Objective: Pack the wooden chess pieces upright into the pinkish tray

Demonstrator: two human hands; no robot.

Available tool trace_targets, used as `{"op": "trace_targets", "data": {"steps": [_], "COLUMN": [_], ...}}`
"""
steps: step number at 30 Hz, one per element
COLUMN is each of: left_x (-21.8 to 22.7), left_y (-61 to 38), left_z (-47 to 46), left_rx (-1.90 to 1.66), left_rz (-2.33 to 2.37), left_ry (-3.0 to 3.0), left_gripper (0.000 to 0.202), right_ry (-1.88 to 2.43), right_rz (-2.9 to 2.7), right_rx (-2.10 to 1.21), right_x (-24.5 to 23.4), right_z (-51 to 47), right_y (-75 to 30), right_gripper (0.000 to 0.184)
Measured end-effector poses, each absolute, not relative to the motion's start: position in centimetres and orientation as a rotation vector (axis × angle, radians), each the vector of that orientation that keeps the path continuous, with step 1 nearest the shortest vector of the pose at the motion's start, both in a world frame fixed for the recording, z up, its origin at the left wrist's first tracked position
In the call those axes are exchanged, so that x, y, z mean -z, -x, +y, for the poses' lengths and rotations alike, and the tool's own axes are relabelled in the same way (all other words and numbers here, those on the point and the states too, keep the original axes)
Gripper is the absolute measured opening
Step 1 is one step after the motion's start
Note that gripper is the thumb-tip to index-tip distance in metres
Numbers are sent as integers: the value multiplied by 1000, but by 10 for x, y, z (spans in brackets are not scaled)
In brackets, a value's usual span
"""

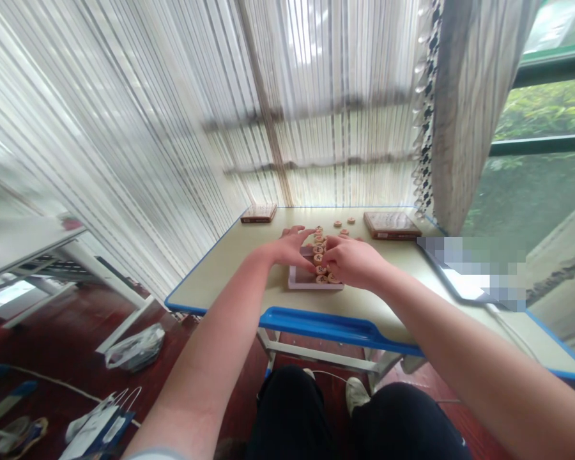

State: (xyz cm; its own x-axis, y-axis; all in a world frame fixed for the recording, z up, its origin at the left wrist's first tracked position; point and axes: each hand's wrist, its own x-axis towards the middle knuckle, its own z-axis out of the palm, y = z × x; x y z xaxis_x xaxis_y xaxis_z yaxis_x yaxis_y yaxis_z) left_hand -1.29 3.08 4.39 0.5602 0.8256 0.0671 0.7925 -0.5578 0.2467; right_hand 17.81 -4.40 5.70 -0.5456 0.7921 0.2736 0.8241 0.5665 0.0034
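A shallow white box (299, 285) stands near the front of the desk. Round wooden Chinese chess pieces (318, 259) with dark characters form a column in it. My left hand (291, 246) reaches over the box's left side, thumb and fingers apart around the column, with no piece visible in its grasp. From the right, my right hand (352, 260) bends over the pieces with its fingers curled together and its fingertips against the column. Whatever lies between those fingertips is hidden. A few loose Chinese chess pieces (337, 224) lie on the desk beyond my right hand.
The pale desk (220, 275) has a blue edge and a blue front tray (316, 324). Flat brown boxes lie at the back left (259, 213) and back right (391, 225). A tablet-like device (469, 284) lies at the right. Curtains (335, 128) hang behind.
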Motion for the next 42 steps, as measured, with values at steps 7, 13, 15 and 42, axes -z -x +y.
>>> {"op": "trace_targets", "data": {"steps": [7, 13, 15, 42], "left_x": [-37, -40, -40, -47], "left_y": [12, 12, 12, 7], "left_z": [38, 37, 38, 27], "left_rx": [-276, -220, -223, -95], "left_rz": [1323, 1293, 1290, 1269], "left_ry": [-2617, -2610, -2606, -2633], "left_gripper": [99, 95, 95, 106], "right_ry": [1385, 1314, 1297, 1021], "right_rz": [-2560, -2575, -2578, -2633], "right_rx": [206, 229, 238, -136], "right_x": [-53, -51, -50, -54], "right_z": [-43, -41, -40, -43], "right_y": [-175, -175, -175, -181], "right_gripper": [27, 26, 26, 29]}}
